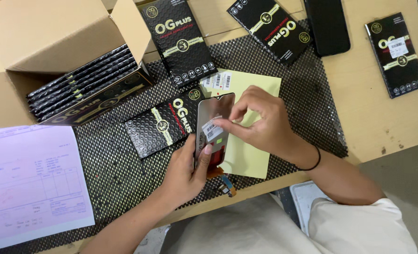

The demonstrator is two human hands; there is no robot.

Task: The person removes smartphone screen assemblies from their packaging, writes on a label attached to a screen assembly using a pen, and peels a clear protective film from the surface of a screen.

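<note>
Basically the left hand (183,171) grips the phone screen panel (212,127) by its near-left edge, thumb on the glass, tilted over the black mesh mat (115,160) near the table's front edge, while the right hand (260,124) curls in from the right, fingertips pinching a white barcode sticker (212,130) against the panel's face. Likely risks — the sticker lands crooked or creases if the pinch slips, and the dangling flex cable (226,184) at the near end could snag on the mat or kink, since only one edge is held; the yellow sheet (246,155) lies just beneath.
</note>
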